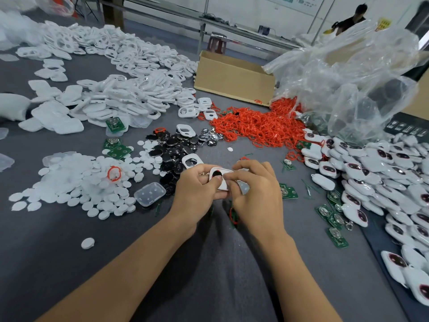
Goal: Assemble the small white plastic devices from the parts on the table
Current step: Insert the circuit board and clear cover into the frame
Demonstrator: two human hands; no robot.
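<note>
- White plastic shells (120,98) make the biggest heap, spread across the far left of the grey table (46,252).
- A crumpled clear plastic bag (348,77) rises at the far right.
- A pile of finished devices (383,177), white with dark oval windows, runs down the right edge.
- An open cardboard box (234,82) stands at the far middle, just left of the bag.
- Red rings (260,126) lie in a tangled heap in front of the box.
- White discs (76,182) are scattered to my near left, with one red ring on top.
- Black ovals (171,152) sit in a small heap between the discs and my hands.
- Green circuit boards (334,219) lie loose to my right.
- My left hand (197,189) curls round the left side of one small device (220,180).
- My right hand (255,189) pinches its right edge with bent fingers.
- That small device, held between both hands over the middle of the table, is white with a dark oval opening and a red rim showing.
</note>
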